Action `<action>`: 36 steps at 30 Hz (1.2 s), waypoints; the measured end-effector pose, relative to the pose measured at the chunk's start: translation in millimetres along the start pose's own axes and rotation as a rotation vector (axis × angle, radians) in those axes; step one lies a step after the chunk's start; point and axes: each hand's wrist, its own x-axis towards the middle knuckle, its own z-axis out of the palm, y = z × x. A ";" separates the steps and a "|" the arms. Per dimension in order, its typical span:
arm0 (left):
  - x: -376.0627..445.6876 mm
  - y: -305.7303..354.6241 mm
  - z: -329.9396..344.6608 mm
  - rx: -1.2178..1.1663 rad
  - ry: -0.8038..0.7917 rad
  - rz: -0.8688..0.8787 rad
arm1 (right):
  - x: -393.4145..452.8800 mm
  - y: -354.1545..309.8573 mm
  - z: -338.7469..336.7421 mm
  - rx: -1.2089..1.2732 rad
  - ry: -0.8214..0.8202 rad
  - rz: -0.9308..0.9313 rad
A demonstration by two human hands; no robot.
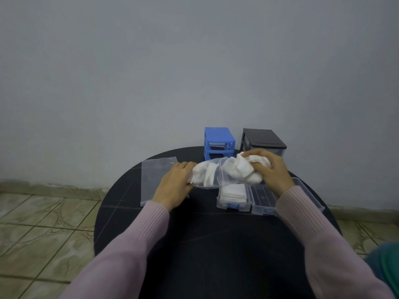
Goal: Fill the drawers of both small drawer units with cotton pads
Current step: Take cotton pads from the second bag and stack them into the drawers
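Dim, cool, even indoor light with a bluish cast; no clear source shows. The wall [194, 61] is brightest mid-frame and darkens toward the corners. The black round table [194, 234] swallows shadows (only faint sheen lines show). Wide-angle bending curves the floor tiles [32, 223] at the left edge. Overall soft; the sleeves [129, 244] blur near the bottom.

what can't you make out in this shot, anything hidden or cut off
Head view, the only one:
- Right drawer: the right hand and its sleeve cover part of it, so whether any pads lie in that part cannot be told.
- Black drawer unit: the hand and the wad of cotton pads hide its lower front.
- Bag in the left hand: how many pads remain is unclear.
- Green object: cut off by the right edge.
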 end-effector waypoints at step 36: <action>-11.8 -16.4 2.9 0.023 -0.240 0.105 | 6.3 4.2 0.2 0.782 0.035 0.353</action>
